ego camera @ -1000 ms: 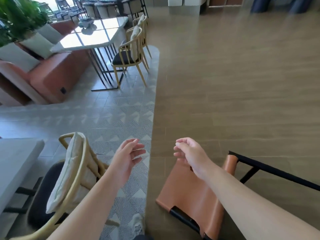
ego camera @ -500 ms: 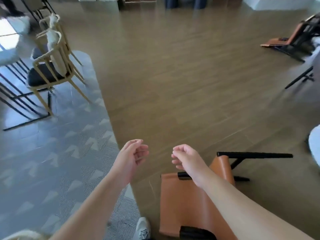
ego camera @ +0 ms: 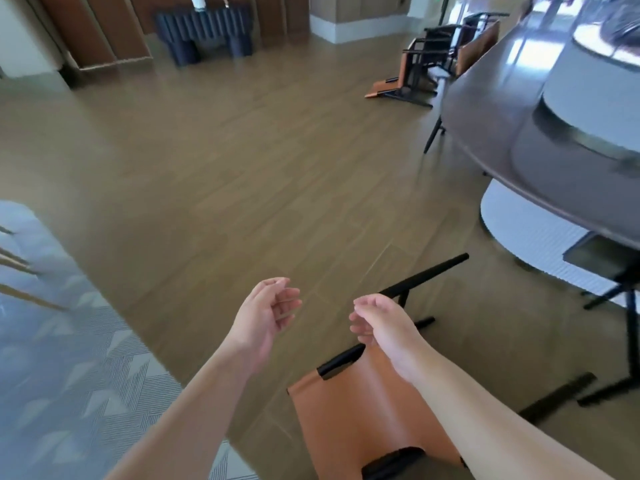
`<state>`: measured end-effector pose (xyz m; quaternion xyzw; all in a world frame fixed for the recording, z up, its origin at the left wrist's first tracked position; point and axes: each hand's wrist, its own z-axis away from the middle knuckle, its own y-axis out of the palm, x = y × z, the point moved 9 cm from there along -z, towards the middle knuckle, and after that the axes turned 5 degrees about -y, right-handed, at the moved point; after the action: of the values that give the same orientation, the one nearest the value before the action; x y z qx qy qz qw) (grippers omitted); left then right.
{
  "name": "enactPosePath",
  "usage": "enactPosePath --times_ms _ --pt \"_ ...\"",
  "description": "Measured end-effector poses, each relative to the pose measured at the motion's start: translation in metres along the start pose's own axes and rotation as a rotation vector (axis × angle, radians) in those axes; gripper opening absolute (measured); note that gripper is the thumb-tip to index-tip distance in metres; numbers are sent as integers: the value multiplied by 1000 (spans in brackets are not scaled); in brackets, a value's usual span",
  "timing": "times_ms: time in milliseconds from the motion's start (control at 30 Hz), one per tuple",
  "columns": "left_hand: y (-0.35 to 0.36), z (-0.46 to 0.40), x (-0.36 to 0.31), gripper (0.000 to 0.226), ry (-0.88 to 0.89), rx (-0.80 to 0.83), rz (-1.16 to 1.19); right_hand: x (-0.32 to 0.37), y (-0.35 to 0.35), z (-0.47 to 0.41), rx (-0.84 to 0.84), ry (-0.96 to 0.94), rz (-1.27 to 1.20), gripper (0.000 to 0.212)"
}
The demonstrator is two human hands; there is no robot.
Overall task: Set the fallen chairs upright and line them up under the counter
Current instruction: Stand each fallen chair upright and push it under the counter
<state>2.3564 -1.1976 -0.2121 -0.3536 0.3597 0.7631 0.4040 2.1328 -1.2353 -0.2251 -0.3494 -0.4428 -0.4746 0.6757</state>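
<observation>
A fallen chair [ego camera: 367,417] with an orange leather seat and black metal frame lies on the wooden floor right below me. My right hand [ego camera: 384,323] hovers above it, fingers loosely curled, holding nothing. To its left my left hand [ego camera: 270,310] is raised, fingers relaxed and empty. A second fallen orange chair [ego camera: 412,77] lies far off beside the curved dark counter [ego camera: 491,133] on the right. A dark stool [ego camera: 609,268] stands under the counter's near end.
Open wooden floor stretches ahead. A grey patterned carpet [ego camera: 69,358] covers the lower left, with pale chair legs [ego camera: 20,271] at its edge. A dark ribbed bench [ego camera: 204,32] stands against the far wall. The counter's white base [ego camera: 519,230] sits on the right.
My view has swung to the right: the yellow chairs and tables have left the frame, and the counter and far fallen chair have come in. Both hands stay raised and empty.
</observation>
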Motion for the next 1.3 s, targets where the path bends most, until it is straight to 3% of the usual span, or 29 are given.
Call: enactPosePath --times_ms 267,467,667,833,900,1300 --pt "66 -21 -2 12 -13 130 -113 -3 -36 -8 -64 10 -62 18" --pt "93 -72 -15 10 -68 288 -182 -1 -47 -31 -222 42 -127 19" --pt "80 -151 -50 16 -107 489 -307 12 -5 -77 -416 84 -172 17" --pt "53 -208 -75 43 -156 639 -397 27 57 -107 -548 120 -165 11" --pt "45 -225 -78 41 -188 658 -435 27 71 -104 -596 149 -142 11" --pt "55 -167 -60 28 -279 924 -538 32 87 -17 -904 105 -242 16"
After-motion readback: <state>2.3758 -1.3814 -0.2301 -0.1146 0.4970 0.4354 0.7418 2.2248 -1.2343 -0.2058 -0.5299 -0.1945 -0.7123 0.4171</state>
